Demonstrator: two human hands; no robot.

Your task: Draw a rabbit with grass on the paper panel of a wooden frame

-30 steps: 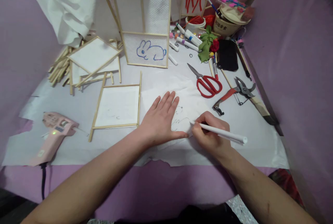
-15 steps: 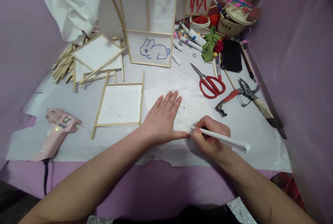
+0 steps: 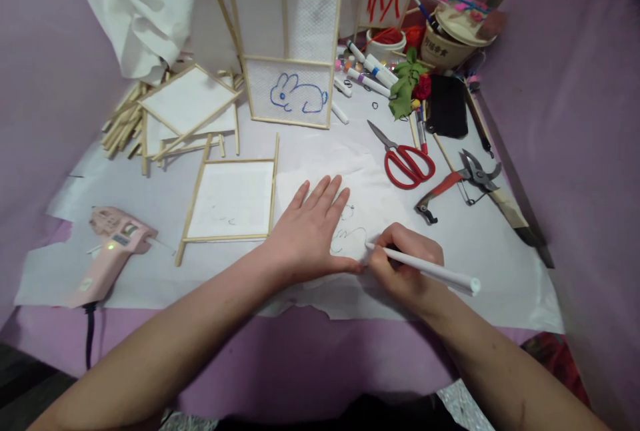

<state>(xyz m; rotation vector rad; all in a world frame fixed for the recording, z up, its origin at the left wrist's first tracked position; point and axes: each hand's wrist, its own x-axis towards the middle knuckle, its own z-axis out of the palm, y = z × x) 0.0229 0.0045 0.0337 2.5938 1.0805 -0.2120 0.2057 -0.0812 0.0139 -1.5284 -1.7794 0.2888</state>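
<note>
Currently mid-sketch: left hand (image 3: 310,234), fingers (image 3: 320,194) spread, pins paper (image 3: 373,181); right hand (image 3: 406,269) pinches pen (image 3: 431,273) at outline (image 3: 347,236); next stroke probably needs paper held flat.

Pink plastic hot-glue gun (image 3: 107,254) well left of the left hand (image 3: 310,234), square bamboo-stick frame with white paper (image 3: 230,201) just beside that hand, red-handled steel scissors (image 3: 406,161) beyond the right hand (image 3: 407,267), red-gripped metal pruning shears (image 3: 467,177) right of them, standing mesh panel with blue rabbit drawing (image 3: 295,92) further back.
</note>
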